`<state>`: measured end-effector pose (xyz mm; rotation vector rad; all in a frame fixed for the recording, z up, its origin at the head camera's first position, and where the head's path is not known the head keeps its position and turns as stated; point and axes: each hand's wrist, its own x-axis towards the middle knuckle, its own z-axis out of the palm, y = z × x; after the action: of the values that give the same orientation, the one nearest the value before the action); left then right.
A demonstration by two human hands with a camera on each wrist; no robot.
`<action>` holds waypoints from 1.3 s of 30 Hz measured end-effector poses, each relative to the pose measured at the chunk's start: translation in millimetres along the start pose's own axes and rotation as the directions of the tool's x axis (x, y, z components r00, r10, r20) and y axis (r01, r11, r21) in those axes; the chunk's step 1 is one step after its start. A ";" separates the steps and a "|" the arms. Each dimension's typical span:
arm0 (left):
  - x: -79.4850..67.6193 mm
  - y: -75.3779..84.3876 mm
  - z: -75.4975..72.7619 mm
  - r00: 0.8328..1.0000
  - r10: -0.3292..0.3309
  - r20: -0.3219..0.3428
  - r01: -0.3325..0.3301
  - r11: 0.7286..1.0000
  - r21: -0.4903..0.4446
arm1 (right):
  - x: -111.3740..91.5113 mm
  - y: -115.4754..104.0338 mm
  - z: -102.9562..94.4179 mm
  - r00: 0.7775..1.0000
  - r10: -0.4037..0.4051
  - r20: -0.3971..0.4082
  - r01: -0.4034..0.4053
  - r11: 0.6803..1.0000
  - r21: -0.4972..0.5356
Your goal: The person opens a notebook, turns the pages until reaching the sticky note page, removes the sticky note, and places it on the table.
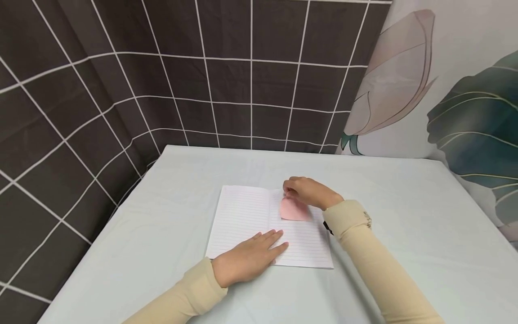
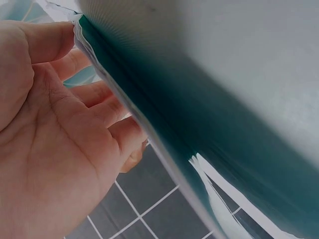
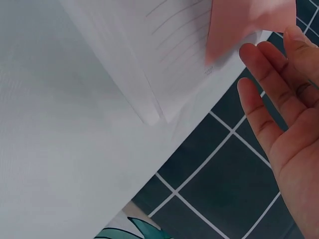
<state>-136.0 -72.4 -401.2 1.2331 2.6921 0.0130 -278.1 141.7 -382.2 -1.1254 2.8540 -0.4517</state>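
An open notebook [image 1: 243, 216] with lined pages lies flat on the white table. On its right page is a pink sticky note [image 1: 294, 209], also seen in the right wrist view as a pink sheet [image 3: 244, 25] standing partly off the paper. My right hand [image 1: 309, 191] pinches the note's upper edge between thumb and fingers. My left hand [image 1: 248, 258] rests with straight, spread fingers across the lower middle of the notebook. In the left wrist view the left hand [image 2: 65, 129] lies against the notebook's near edge, beside its dark green cover [image 2: 149, 104].
The white-covered table [image 1: 162, 234] extends around the notebook on all sides. Behind it and to the left hangs a dark curtain [image 1: 226, 81] with white grid lines. A floral-print cloth [image 1: 408, 67] hangs at the right.
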 end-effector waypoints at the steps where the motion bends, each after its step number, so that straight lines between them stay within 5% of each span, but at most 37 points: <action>1: 0.0 -0.1 0.3 1.000 0.000 0.001 0.000 1.000 -0.001 | -0.8 -0.1 -1.3 1.000 0.003 0.000 -0.003 1.000 0.004; 24: 0.5 -0.5 -0.8 1.000 0.011 0.005 -0.011 1.000 -0.020 | -18.4 2.5 -26.9 0.993 -0.070 -0.098 0.072 0.997 0.024; 39: 2.0 -1.8 0.8 1.000 0.014 0.005 -0.014 1.000 -0.018 | -45.7 10.9 -49.2 0.992 -0.011 -0.129 0.012 1.000 0.007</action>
<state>-138.5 -72.1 -402.4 1.2448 2.6728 0.0355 -258.6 192.5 -341.4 -1.1534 2.9531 -0.5563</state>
